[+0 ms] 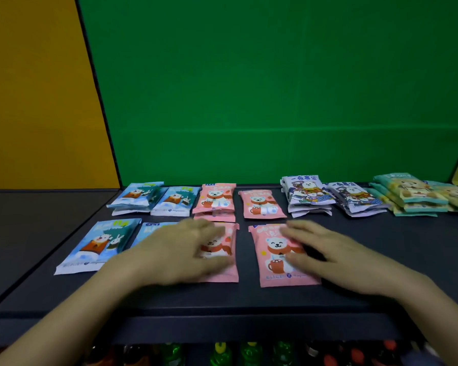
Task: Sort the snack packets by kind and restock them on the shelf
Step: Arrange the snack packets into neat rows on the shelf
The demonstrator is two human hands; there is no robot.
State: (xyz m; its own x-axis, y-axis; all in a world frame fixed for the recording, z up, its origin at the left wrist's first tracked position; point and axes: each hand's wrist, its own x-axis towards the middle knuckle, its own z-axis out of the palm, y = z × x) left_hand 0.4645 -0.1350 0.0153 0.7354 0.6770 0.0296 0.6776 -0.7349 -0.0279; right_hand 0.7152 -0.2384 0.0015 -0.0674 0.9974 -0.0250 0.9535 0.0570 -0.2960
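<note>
Both hands are spread flat and hold nothing. The left hand (177,249) lies with its fingers (200,225) loosely straight over the left front pink packet (232,243), and the right hand (325,249) lays straight fingers (299,229) on the right side of the right front pink packet (275,257). Both are motion-blurred, so I cannot tell how hard they press. These two packets sit in the front row of the dark shelf (222,299), just beside the front blue packet (98,247) and in front of the rear pink stacks (214,199). The main risk, as I judge it, is sliding: a flat palm on glossy film can skid a packet sideways into the blue kind, or push it back into the rear stacks and topple them. The left wrist also hangs over a second blue packet (154,229) and could drag it askew. The white-and-navy stacks (307,194) and teal stacks (413,196) look loosely piled, so a sweeping right forearm could knock them together. A packet drawn forward past the shelf lip would drop toward the bottles (220,352) below.
</note>
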